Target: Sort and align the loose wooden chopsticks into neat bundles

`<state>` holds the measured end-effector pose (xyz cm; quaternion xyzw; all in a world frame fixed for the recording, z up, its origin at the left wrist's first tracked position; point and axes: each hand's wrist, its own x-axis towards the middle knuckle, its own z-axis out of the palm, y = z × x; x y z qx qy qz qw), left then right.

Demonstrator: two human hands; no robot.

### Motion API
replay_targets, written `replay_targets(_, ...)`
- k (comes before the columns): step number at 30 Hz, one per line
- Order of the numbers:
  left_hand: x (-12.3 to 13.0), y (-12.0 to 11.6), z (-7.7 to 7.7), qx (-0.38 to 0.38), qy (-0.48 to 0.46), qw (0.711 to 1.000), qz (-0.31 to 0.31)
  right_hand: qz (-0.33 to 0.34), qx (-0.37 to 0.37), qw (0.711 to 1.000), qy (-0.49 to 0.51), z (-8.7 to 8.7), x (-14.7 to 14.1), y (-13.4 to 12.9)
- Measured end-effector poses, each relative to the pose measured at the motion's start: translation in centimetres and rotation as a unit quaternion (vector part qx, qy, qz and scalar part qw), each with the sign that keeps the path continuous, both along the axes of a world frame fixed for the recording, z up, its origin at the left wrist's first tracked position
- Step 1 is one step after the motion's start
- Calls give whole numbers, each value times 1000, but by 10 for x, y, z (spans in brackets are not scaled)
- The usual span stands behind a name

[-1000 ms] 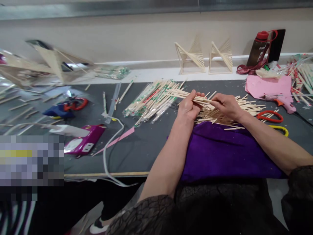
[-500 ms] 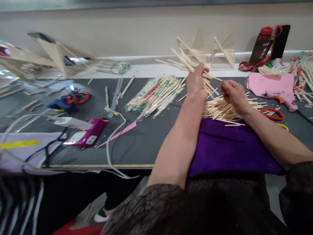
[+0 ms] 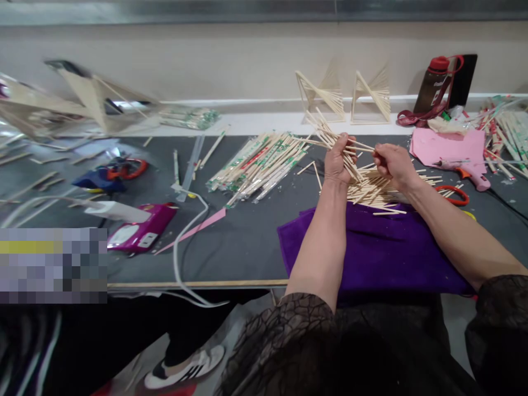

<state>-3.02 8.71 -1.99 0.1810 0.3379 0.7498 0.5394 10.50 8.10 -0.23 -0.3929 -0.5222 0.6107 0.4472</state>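
Note:
My left hand (image 3: 338, 160) is closed around a loose bundle of wooden chopsticks (image 3: 324, 130), which fan out toward the wall. Finger and thumb of my right hand (image 3: 395, 164) pinch the end of a chopstick (image 3: 363, 147) that runs across to the bundle. Just below both hands lies a pile of loose chopsticks (image 3: 365, 190), partly covered by my right hand. A folded purple cloth (image 3: 379, 247) is spread in front of the pile, under my forearms.
Wrapped chopsticks (image 3: 258, 165) lie left of my hands. Two stick frames (image 3: 325, 102) stand by the wall. To the right are a pink glue gun (image 3: 470, 169), orange-handled scissors (image 3: 456, 193), pink paper (image 3: 447, 144) and a bottle (image 3: 431, 85). A white cable (image 3: 178, 247) crosses the table's left part.
The view has shifted slightly. My left hand has come lower, nearer the pile, with the bundle still in it. My right hand keeps its pinch on a chopstick end.

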Motion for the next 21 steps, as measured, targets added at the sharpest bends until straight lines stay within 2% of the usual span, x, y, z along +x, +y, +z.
replay_targets(3, 2, -1, -3, -4, 23, 1000, -5, 6, -40, 999, 11, 3, 4, 3)
replay_targets(7, 0, 5, -9, 30, 16, 999, -8, 22, -66, 998, 4, 4, 6, 7)
replay_targets(9, -1, 8, -12, 41, 5, 999, -5, 16, -33, 999, -15, 2, 6, 8)
replay_targets(12, -2, 11, -15, 37, 1, 999, -5, -31, 84, 993, -79, -5, 5, 10)
replay_targets(16, -1, 12, -15, 19, 15, 1000, -13, -94, 260, 943, -183, -11, 4, 12)
replay_targets(18, 0, 11, -13, 13, 21, 1000, -12, -96, 273, 938, -188, -11, 4, 12)
replay_targets(21, 2, 7, -6, 0, 40, 999, -8, -70, 185, 971, -134, -5, 3, 11)
